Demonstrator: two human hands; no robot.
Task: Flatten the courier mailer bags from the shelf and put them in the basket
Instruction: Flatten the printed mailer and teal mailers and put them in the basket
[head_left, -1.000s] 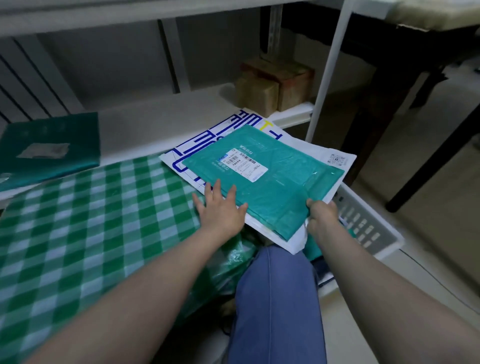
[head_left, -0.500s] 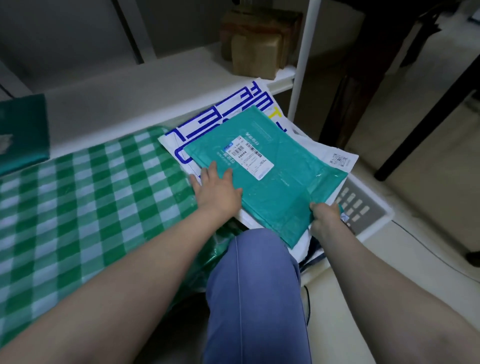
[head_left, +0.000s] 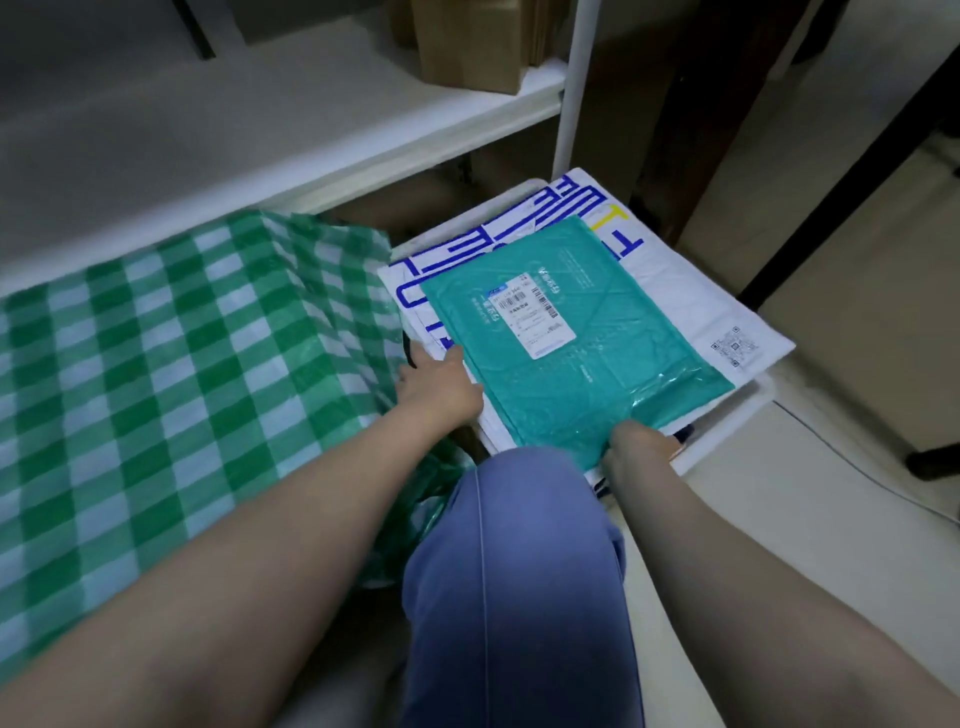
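The teal mailer (head_left: 587, 364) lies flat on a larger white mailer (head_left: 680, 296) printed in blue, and the pair sits over the mouth of the basket (head_left: 750, 413), covering nearly all of it so that only its white rim shows at the near right and the far corner. Both look like thin plastic film: light, limp and slick, likely to sag at any unsupported edge, and the teal one could easily slide off the white. The shipping label (head_left: 535, 314) is the only stiffer patch. Two opposite edges with both layers pinched together seems the safest hold, and that is roughly the hold here. The left hand (head_left: 441, 384), at the basket's left side, grips the edge of the white mailer with the thumb on top and the fingers curled down past it. The right hand (head_left: 634, 449), at the basket's near edge, pinches the puckered teal corner, its fingers tucked out of sight underneath. A blue-trousered knee (head_left: 519, 571) is just short of the basket, a green checked cloth (head_left: 182, 364) drapes to its left, and a white shelf (head_left: 311, 130) with a cardboard box (head_left: 467, 47) stands beyond.
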